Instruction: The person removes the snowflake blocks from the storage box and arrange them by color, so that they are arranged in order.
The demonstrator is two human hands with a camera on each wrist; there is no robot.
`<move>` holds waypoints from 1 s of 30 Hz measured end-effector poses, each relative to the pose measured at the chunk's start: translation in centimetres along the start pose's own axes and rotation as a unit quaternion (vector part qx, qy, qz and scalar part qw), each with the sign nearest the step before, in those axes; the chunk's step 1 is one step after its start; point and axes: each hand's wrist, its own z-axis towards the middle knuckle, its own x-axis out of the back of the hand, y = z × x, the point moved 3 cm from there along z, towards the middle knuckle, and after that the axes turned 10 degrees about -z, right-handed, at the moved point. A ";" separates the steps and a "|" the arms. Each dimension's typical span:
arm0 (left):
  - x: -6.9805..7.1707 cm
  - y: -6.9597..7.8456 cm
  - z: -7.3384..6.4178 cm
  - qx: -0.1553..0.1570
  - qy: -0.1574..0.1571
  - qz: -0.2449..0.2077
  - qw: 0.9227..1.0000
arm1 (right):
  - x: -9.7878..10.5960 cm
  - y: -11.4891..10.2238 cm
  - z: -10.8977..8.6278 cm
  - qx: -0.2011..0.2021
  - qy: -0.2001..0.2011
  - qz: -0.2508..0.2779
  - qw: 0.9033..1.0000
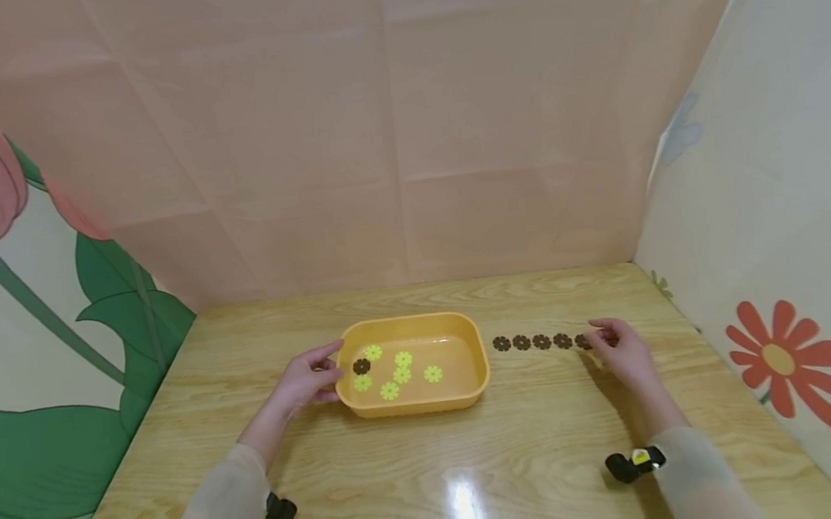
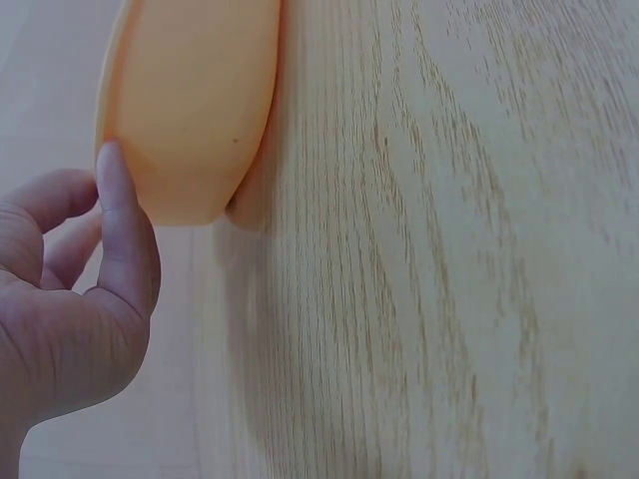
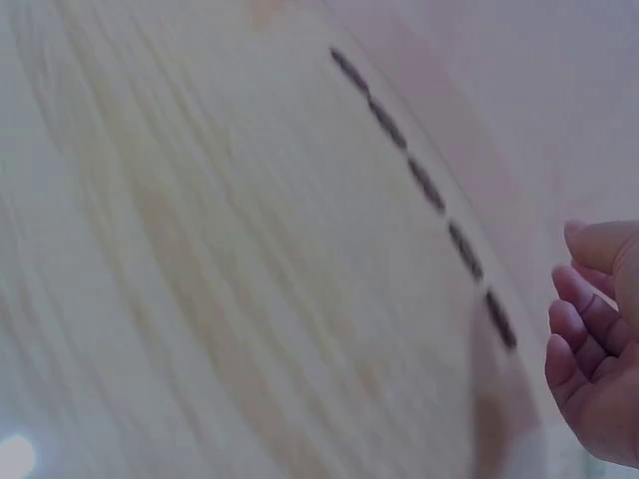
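My left hand (image 1: 311,377) holds the left rim of a shallow orange-yellow plastic basin (image 1: 468,396), thumb against its outer wall (image 2: 200,100) in the left wrist view. Inside lie several yellow-green notched flower-shaped discs (image 1: 432,374) and one dark brown disc (image 1: 361,366). Right of the basin, several brown notched discs (image 1: 542,342) form a straight row on the table. At the row's right end is my right hand (image 1: 621,351), beside the last disc (image 3: 499,319). Its fingers are loosely curled, with nothing visible between them, apart from that disc in the right wrist view.
The wood-grain table (image 1: 412,463) runs back to a pink-beige cloth wall (image 1: 397,174). A printed panel with a red flower (image 1: 776,358) stands on the right, another with green leaves (image 1: 52,459) on the left. Both wrists carry small black cameras (image 1: 634,465).
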 end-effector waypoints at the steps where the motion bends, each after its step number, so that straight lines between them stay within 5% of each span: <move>1: 0.0 0.0 0.0 0.000 0.000 0.000 1.000 | -0.1 -0.7 0.0 0.010 -0.005 0.001 1.000; 14: -0.1 -0.1 0.1 -0.003 0.000 -0.006 1.000 | -3.5 -10.2 1.0 0.154 -0.048 0.025 0.986; 30: 0.0 0.0 0.2 -0.001 0.000 -0.009 1.000 | -10.5 -21.2 -0.2 0.298 -0.124 0.053 0.945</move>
